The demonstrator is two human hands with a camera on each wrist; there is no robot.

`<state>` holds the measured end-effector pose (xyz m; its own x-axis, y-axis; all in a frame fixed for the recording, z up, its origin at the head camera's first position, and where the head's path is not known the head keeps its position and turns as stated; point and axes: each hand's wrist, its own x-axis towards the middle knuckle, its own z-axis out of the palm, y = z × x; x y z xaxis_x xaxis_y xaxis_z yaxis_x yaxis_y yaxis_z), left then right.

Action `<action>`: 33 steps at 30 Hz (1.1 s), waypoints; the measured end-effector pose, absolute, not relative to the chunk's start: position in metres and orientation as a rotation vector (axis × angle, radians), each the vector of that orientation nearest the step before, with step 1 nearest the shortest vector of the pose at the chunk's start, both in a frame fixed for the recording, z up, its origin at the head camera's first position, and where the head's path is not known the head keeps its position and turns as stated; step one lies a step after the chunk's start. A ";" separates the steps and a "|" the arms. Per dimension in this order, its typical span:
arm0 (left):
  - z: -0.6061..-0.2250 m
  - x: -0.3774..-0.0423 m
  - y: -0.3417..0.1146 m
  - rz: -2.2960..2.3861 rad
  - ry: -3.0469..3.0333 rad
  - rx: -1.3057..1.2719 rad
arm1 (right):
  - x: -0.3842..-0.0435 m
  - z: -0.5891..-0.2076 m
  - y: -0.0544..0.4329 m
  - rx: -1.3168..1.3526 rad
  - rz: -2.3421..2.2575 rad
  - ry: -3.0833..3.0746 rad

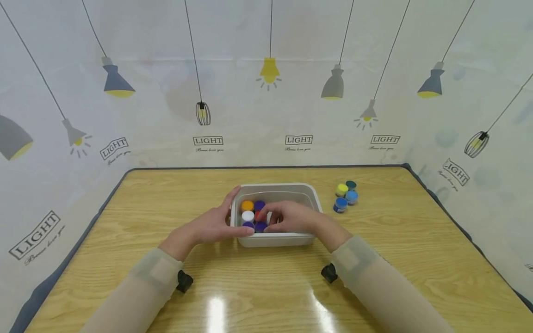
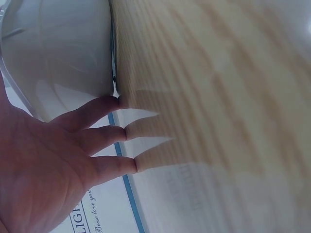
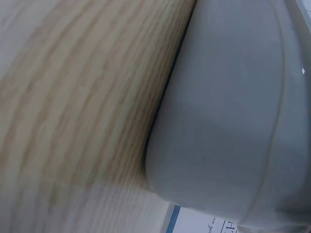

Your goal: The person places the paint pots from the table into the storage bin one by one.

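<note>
Thumb of the left hand (image 1: 210,224) lies over the near rim of the white tray (image 1: 276,241), at about seven o'clock, and the other fingers stand straight and spread outside its end wall. That hand grips nothing; it seems to be steadying. I'd want it pressing only lightly — enough that the tray doesn't skid if a jar is nudged.

The right hand (image 1: 297,217) reaches in over the rim from four o'clock, fingers curled down at the red-lidded jar (image 1: 257,215); whether they really pinch it, I can't tell. Moving that jar straight up or down would serve best, I think, since its neighbours crowd it and a tilted one could catch.

Around the red lid, a purple-lidded jar (image 1: 261,226) sits just beside it at six o'clock, the white-lidded jar (image 1: 247,216) at nine, the orange-lidded jar (image 1: 247,205) between ten and eleven. All lie at the tray's nine o'clock end — between the two hands.

Farther off, well apart from both hands, four loose jars (image 1: 351,198) stand together on the wooden table (image 1: 250,286), beyond the tray's right end towards two o'clock.
</note>
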<state>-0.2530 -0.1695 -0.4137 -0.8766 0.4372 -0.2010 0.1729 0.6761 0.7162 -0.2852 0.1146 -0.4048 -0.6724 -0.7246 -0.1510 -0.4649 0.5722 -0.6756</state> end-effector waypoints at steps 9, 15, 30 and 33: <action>-0.414 -0.253 -0.170 1.040 2.531 0.486 | -0.285 -0.403 0.113 -0.939 -0.860 2.389; -0.415 -0.253 -0.171 1.048 2.523 0.486 | -0.284 -0.402 0.114 -0.950 -0.856 2.392; -0.414 -0.253 -0.170 1.038 2.521 0.481 | -0.284 -0.403 0.115 -0.947 -0.887 2.386; -0.413 -0.252 -0.171 1.039 2.517 0.482 | -0.284 -0.402 0.115 -0.939 -0.908 2.391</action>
<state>-0.2524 -0.1706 -0.4135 -0.8713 0.4445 -0.2079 0.1685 0.6688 0.7241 -0.2844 0.1155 -0.4020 -0.6868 -0.7140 -0.1357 -0.4441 0.5601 -0.6993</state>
